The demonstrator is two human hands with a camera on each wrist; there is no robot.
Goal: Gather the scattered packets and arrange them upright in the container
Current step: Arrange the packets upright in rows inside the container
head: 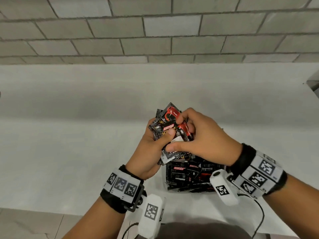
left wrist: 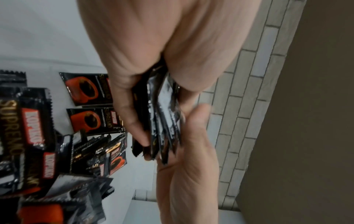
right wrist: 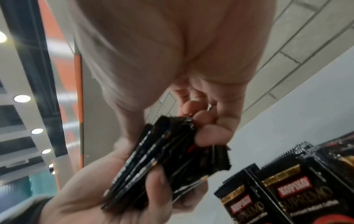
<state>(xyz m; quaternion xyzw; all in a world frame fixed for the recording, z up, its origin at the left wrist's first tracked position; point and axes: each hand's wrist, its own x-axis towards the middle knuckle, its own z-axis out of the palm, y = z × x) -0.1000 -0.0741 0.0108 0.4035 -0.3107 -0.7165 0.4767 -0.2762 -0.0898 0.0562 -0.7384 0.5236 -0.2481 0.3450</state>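
Note:
Both hands hold one fanned bundle of black-and-red Kopiko packets above the white table. My left hand grips the bundle from below, thumb across its face. My right hand pinches the bundle's upper edge with curled fingers. In the left wrist view the bundle shows edge-on in the palm. Directly under the hands, more packets stand packed together in the container, whose walls I can barely make out. Two packets lie flat on the table beside it.
A grey brick wall rises behind the table. A grey object pokes in at the right edge. Black cables hang over the table's front edge near my body.

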